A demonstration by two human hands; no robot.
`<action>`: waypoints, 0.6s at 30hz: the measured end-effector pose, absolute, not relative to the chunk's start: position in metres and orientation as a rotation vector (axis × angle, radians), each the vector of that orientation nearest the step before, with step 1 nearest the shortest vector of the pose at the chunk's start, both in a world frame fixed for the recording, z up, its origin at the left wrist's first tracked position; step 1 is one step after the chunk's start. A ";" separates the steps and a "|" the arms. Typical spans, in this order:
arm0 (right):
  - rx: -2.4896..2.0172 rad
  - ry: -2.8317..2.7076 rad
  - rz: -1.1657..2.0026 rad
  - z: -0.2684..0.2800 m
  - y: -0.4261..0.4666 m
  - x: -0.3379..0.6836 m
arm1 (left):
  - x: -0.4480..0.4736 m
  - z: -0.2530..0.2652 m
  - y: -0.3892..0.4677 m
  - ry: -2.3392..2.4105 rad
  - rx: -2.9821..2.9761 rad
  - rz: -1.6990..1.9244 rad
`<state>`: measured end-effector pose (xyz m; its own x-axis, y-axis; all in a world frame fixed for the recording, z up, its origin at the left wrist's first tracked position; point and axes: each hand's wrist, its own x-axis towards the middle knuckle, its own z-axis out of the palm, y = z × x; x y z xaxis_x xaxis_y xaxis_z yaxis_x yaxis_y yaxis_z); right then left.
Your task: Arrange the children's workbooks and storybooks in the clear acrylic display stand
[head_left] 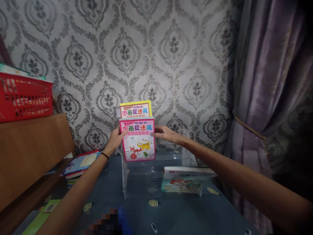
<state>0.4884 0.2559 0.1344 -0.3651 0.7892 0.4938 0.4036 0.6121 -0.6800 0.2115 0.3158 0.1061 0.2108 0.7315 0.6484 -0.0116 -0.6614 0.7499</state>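
A pink-edged picture book (140, 147) with a cartoon tiger and fox on its cover is held upright between my two hands. My left hand (116, 138) grips its left edge, thumb on the front. On the right edge, my right hand (166, 133) presses with its fingers. Behind it stands a similar book with a yellow edge (149, 106), partly hidden. Beneath and around the books is a clear plastic rack (124, 179). In the rack's lower right part leans a white and teal book (182, 182).
At the left, a red plastic basket (26, 99) sits on a brown wooden box (34, 156). Beside it lies a stack of books (81, 163). A green book (45, 215) lies at the lower left of the dark tablecloth (186, 215). A purple curtain (259, 81) hangs at the right.
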 end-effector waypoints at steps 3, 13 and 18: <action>-0.949 -1.929 0.588 0.129 0.268 0.488 | 0.211 0.104 0.319 0.669 1.869 1.494; -1.010 -1.943 0.485 0.125 0.277 0.491 | 0.202 0.105 0.317 0.680 1.933 1.505; -1.010 -1.932 0.549 0.131 0.266 0.495 | 0.197 0.117 0.324 0.802 1.703 1.676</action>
<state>0.4947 0.2658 0.1311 -0.2980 0.8184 0.4914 0.4375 0.5746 -0.6916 0.1973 0.3243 0.1172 0.0147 0.7770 0.6294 0.0026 -0.6295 0.7770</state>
